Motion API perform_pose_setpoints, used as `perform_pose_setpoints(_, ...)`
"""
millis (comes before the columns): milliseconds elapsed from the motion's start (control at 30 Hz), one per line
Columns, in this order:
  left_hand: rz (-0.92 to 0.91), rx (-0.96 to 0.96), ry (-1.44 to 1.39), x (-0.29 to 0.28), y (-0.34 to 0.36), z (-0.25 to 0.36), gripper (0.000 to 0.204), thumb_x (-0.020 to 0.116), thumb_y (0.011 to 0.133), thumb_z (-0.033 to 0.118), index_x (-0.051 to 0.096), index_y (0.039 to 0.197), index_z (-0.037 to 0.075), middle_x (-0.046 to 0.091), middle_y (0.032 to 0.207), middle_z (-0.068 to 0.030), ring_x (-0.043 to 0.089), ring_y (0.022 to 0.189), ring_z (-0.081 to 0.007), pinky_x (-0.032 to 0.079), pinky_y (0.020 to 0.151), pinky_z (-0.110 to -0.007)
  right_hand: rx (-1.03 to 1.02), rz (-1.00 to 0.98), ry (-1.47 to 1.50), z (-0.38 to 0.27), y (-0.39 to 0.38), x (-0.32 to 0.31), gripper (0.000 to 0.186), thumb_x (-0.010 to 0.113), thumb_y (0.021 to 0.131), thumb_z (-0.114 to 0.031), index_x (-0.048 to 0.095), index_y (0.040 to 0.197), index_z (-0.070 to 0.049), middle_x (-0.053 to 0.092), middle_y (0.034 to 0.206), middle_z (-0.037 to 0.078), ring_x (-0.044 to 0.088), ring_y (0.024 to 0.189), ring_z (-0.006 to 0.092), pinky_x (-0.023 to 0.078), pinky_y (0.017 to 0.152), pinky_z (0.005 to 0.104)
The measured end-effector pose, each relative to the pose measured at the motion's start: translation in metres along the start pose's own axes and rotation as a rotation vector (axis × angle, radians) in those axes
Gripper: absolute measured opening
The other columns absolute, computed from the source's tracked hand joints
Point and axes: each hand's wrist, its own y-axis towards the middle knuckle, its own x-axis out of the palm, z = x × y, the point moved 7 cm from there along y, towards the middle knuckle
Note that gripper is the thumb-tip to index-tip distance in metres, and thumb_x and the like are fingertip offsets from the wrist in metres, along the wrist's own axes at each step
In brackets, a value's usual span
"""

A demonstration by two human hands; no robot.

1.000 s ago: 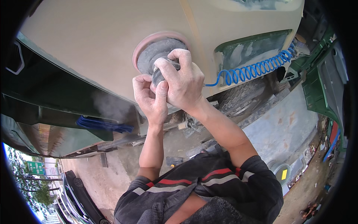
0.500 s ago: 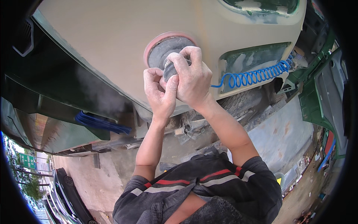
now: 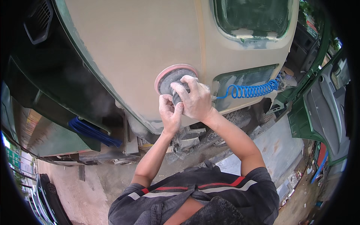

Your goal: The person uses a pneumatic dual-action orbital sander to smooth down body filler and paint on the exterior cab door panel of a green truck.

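Note:
An orbital sander point(image 3: 166, 80) with a dark, dusty body and a pink-rimmed round pad sits against a beige vehicle panel point(image 3: 138, 45). My right hand point(image 3: 195, 98) is wrapped over its body from the right, the fingers curled around it. My left hand point(image 3: 169, 114) grips the sander's near end, thumb and fingertips closed on it. Both hands are coated with pale dust. A coiled blue air hose point(image 3: 249, 91) runs from beside my right hand to the right along the panel. The parts of the sander under my palms are hidden.
Right of the panel seam are a green window recess point(image 3: 255, 18) and a lower green recess point(image 3: 240, 75). An opened green door point(image 3: 311, 112) stands at the right. A blue bundle point(image 3: 93, 131) hangs at the left; a dark car point(image 3: 52, 198) is parked at the lower left.
My hands and the sander appear lower and slightly right in the view, as the head view has shifted. Both hands keep their hold, and the pad still meets the panel nearer its lower edge.

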Motion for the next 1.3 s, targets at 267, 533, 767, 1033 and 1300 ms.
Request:
perform_pose_setpoints(267,0.091,0.051,0.07,0.004,0.028,0.038,0.025,0.067,0.098,0.006,0.047,0.111,0.005,0.047,0.094,0.0002,0.045,0.08,-0.0065,0.04,0.071,-0.022,0.007,0.019,-0.046,-0.009,0.042,-0.005,0.039,0.072,0.072,-0.02,0.064,0.11,-0.014,0.058,0.108,0.011,0.068,0.081,0.027,0.055,0.062,0.0402)
perform_pose_setpoints(533,-0.095,0.164,0.056,0.033,0.112,0.146,0.027,0.069,0.1,0.012,0.055,0.118,-0.001,0.068,0.088,-0.0063,0.065,0.083,-0.009,0.054,0.073,-0.024,-0.046,0.091,-0.125,-0.002,0.169,-0.048,0.048,0.084,0.066,-0.021,0.063,0.108,-0.012,0.058,0.104,0.011,0.071,0.077,0.0298,0.059,0.062,0.0406)
perform_pose_setpoints(767,0.514,0.812,0.535,-0.102,0.112,0.201,0.021,0.07,0.099,0.009,0.06,0.114,-0.002,0.067,0.117,-0.0146,0.065,0.104,-0.0179,0.054,0.093,-0.031,-0.057,0.196,-0.229,0.0,0.297,-0.076,0.035,0.077,0.074,-0.022,0.064,0.103,-0.007,0.065,0.103,0.021,0.069,0.093,0.0421,0.057,0.078,0.0502)
perform_pose_setpoints(1033,0.545,0.594,0.743,-0.155,0.148,0.152,0.05,0.066,0.103,0.032,0.052,0.135,-0.004,0.062,0.125,-0.0142,0.06,0.115,-0.023,0.048,0.101,-0.038,-0.108,0.324,-0.317,0.036,0.435,-0.12,0.034,0.072,0.075,-0.035,0.069,0.096,-0.009,0.074,0.099,0.019,0.07,0.099,0.0394,0.055,0.087,0.0484)
perform_pose_setpoints(1300,0.483,0.519,0.652,-0.16,0.151,0.149,0.043,0.052,0.109,0.04,0.061,0.111,-0.003,0.063,0.093,-0.0058,0.056,0.086,-0.0146,0.047,0.081,-0.029,-0.076,0.259,-0.309,0.012,0.296,-0.071,0.04,0.084,0.071,-0.029,0.066,0.103,-0.011,0.068,0.101,0.014,0.071,0.087,0.0326,0.057,0.075,0.0416)
